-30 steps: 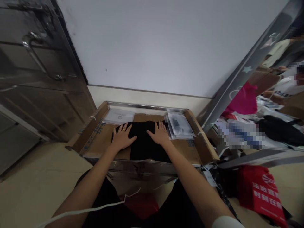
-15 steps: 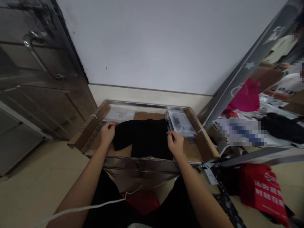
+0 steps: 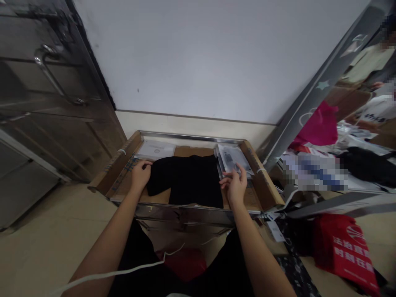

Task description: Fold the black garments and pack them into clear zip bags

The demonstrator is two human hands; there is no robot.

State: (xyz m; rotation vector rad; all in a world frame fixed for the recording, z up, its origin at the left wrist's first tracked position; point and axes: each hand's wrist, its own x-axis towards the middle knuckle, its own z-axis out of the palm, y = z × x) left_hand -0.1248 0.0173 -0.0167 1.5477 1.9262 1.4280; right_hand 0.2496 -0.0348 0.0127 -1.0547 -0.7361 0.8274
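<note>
A black garment [image 3: 192, 179], perhaps with a sleeve spread toward the left, lies flat on the cardboard-lined table. My left hand [image 3: 141, 173] is closed at the garment's left end, thumb and fingers pinched on its edge. On the other side, my right hand [image 3: 235, 183] is open beside the garment's right edge, its fingers apart with nothing in them. Those fingers are over the near end of a stack of clear plastic packets [image 3: 232, 156]. Beyond my left hand lies a flat white packet [image 3: 156, 149] at the back left.
Raised cardboard sides [image 3: 267, 183] bound the table at left and right. A metal door [image 3: 55, 78] is on the left, a white wall behind. To the right, a cluttered table bears a pink bag [image 3: 321, 126] and a black item [image 3: 368, 165]; people are beyond. A red bag [image 3: 343, 247] hangs low.
My right hand has let go of the garment's right edge, opened its fingers and shifted slightly right over the packets. My left hand stays at the left end.
</note>
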